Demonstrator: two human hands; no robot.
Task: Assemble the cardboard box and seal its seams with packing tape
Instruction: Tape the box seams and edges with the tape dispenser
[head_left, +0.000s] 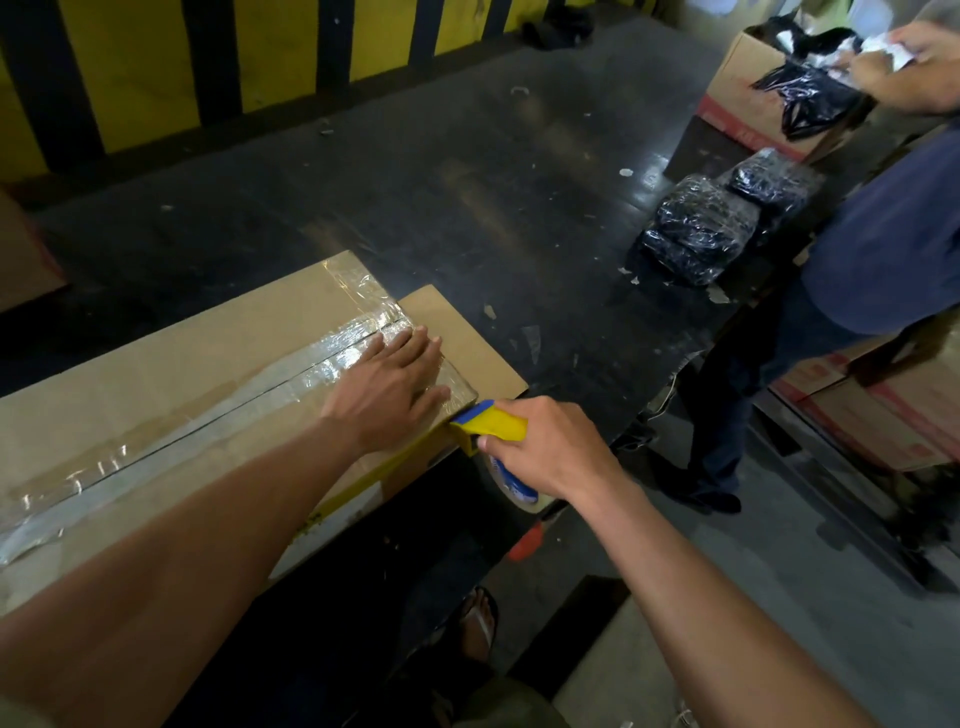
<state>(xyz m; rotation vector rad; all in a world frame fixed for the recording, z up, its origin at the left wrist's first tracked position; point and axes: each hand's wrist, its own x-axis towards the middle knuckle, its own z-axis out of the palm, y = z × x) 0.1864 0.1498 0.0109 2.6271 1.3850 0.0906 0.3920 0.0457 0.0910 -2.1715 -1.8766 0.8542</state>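
Our cardboard box (156, 364) lies along the near edge of the desk (467, 208), its centre seam covered with packing tape (208, 415). Our left hand (387, 387) presses flat, fingers straight, on the tape at the box's right end. Our right hand (550, 447) grips the tape dispenser (491, 420) just past that end's top edge. If we tear at a slant or lift the left hand early, the strip may wrinkle, peel or cling to itself.

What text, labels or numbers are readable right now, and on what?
Nothing is legible.
Black marks on the yellow strip of the cardboard box: blurred.
Blue print on the tape dispenser roll: unreadable.
Print on the red band of the open box, far right: too small.
Red print on the stacked boxes at right: blurred.
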